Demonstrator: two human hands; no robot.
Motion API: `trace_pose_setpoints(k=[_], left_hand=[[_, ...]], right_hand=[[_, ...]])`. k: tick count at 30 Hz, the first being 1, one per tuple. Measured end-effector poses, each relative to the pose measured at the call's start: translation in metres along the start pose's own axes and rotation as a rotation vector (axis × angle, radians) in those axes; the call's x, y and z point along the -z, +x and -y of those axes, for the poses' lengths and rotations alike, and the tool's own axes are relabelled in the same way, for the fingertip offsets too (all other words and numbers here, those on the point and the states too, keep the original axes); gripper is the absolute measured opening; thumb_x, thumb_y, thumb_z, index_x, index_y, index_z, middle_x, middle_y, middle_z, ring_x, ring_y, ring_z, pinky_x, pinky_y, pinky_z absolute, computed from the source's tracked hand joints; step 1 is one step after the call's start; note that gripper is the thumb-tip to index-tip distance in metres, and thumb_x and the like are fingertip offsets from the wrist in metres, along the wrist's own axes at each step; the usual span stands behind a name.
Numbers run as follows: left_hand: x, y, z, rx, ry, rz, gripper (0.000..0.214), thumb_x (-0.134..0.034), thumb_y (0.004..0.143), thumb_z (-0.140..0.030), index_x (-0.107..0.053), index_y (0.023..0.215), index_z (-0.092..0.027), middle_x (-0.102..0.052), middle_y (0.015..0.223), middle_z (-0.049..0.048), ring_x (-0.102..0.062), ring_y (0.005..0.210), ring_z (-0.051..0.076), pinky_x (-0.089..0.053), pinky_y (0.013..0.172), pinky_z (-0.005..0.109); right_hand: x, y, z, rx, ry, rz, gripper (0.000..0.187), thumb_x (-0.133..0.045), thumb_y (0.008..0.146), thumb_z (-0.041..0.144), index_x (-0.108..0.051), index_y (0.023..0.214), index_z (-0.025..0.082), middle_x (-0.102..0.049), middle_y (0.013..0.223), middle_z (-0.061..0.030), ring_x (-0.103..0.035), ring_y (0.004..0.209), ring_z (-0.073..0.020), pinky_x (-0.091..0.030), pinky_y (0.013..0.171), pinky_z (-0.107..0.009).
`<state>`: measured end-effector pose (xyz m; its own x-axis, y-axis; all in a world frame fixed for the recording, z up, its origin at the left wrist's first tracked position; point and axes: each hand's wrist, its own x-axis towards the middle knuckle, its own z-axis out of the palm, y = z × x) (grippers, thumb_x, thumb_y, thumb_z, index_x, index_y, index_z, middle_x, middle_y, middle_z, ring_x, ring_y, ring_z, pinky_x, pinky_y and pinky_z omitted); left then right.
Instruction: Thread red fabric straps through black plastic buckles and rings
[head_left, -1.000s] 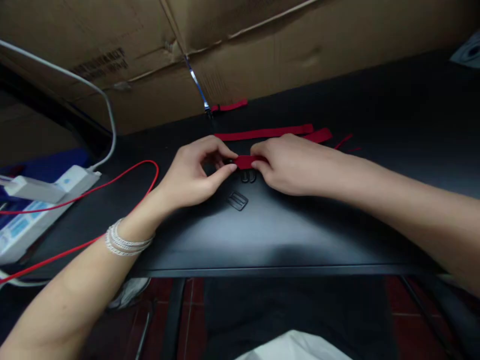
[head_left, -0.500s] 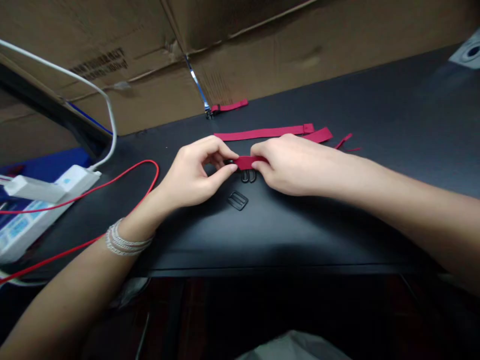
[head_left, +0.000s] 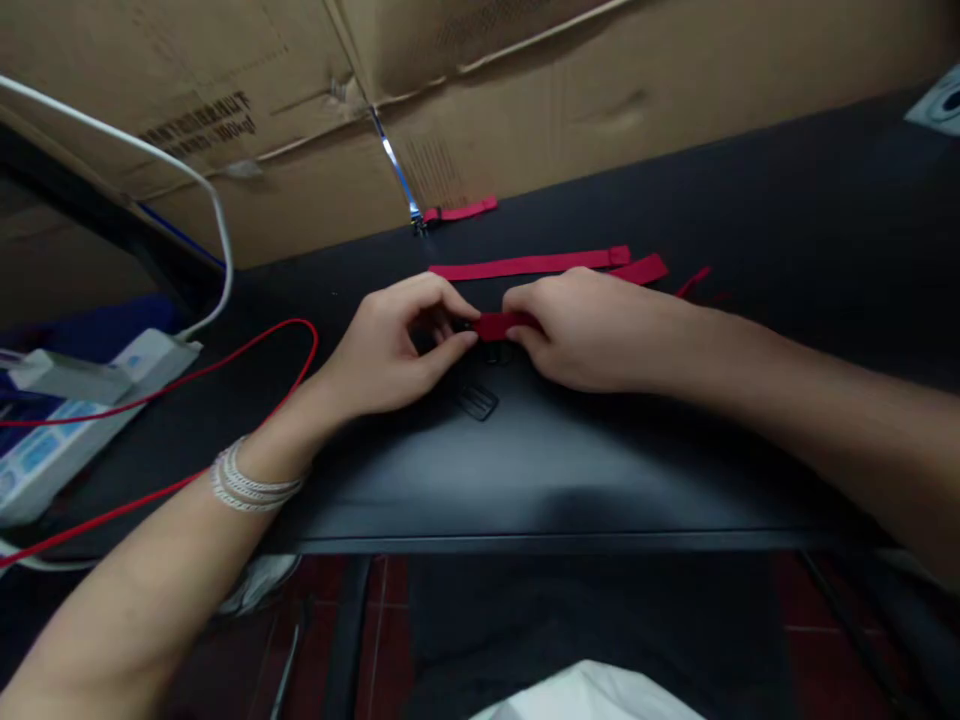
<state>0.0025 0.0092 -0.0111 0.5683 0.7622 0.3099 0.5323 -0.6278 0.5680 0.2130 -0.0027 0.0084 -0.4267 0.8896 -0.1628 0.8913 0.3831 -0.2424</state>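
My left hand (head_left: 409,345) pinches the left end of a short stretch of red strap (head_left: 493,326) between thumb and fingertips. A small dark part seems to sit at that end, mostly hidden by the fingers. Thumb and forefinger of my right hand (head_left: 585,330) grip the same strap a little to the right. Just below the strap, a black hook-shaped piece (head_left: 495,355) shows dimly. A black slider buckle (head_left: 478,401) lies on the table nearer to me. Behind my hands lies a long red strap (head_left: 525,265), with another red strap end (head_left: 643,269) beside my right wrist.
At the back, a short red strap with a dark buckle (head_left: 461,211) lies against cardboard (head_left: 525,140). A white power strip (head_left: 82,420), a red cable (head_left: 304,345) and a white cable (head_left: 217,210) occupy the left. The black table's front edge (head_left: 525,540) runs below my hands.
Both hands keep their hold on the strap and have hardly moved. The picture's brightness has shifted, so the table looks darker and the floor shows more clearly.
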Motion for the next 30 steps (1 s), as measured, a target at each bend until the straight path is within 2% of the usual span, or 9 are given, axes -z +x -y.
trace_pose_setpoints(k=[14, 30], left_hand=[[0.0001, -0.0001, -0.0008, 0.001, 0.012, 0.017, 0.016, -0.071, 0.085, -0.029, -0.069, 0.095, -0.017, -0.070, 0.090, 0.0054, -0.066, 0.074, 0.014, -0.057, 0.070, 0.028], [0.0006, -0.0002, -0.0034, 0.019, 0.022, 0.045, 0.012, -0.070, 0.085, -0.027, -0.070, 0.094, -0.019, -0.071, 0.091, 0.0046, -0.066, 0.075, 0.015, -0.057, 0.071, 0.028]], right_hand=[[0.0006, -0.0004, -0.0002, -0.007, -0.009, 0.019, 0.032, -0.049, 0.094, 0.039, -0.067, 0.109, 0.018, -0.072, 0.098, -0.0118, -0.066, 0.083, -0.0214, -0.042, 0.069, -0.028], [-0.0002, -0.0013, 0.0004, 0.002, -0.025, 0.018, 0.038, -0.051, 0.093, 0.048, -0.065, 0.115, 0.021, -0.072, 0.102, -0.0112, -0.068, 0.090, -0.0264, -0.042, 0.069, -0.029]])
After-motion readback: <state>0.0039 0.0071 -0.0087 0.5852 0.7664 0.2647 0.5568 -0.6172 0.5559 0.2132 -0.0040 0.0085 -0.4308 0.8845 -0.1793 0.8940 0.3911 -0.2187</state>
